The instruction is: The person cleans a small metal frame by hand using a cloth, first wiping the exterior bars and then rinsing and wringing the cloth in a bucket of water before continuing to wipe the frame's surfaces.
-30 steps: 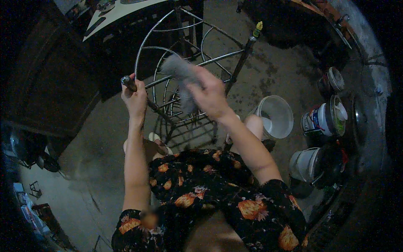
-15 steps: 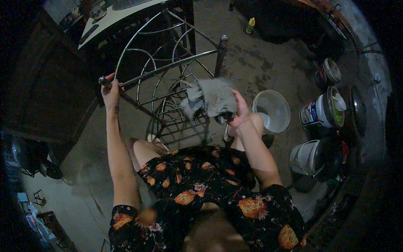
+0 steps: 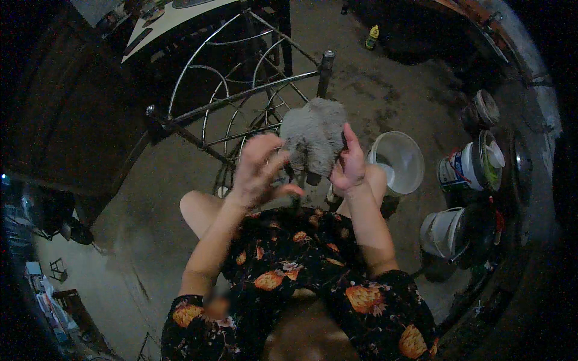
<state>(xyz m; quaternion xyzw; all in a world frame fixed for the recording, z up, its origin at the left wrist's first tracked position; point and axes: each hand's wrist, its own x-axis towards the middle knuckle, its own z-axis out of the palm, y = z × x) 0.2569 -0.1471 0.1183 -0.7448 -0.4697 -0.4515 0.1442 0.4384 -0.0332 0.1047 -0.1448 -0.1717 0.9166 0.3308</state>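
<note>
A grey, worn cloth (image 3: 314, 131) hangs from my right hand (image 3: 351, 165), whose thumb stands up along the cloth's right edge while its fingers go behind it. My left hand (image 3: 257, 173) is in the air just left of the cloth, apart from it, with its fingers spread and slightly blurred. Beyond both hands stands a metal rack (image 3: 244, 95) of shiny bars with curved rods and dark, capped corner posts. Neither hand touches it. The cloth and my left hand cover part of its lower bars.
A translucent bucket (image 3: 396, 161) stands right of my knee. Farther right are a white paint bucket (image 3: 459, 167), a pale bucket with a handle (image 3: 442, 233) and more containers. A yellow bottle (image 3: 372, 37) stands on the far floor. A pale tabletop (image 3: 174, 23) is at the far left.
My left hand has let go of the rack's left corner post and moved right, close to the cloth. The cloth now hangs more spread out in my right hand.
</note>
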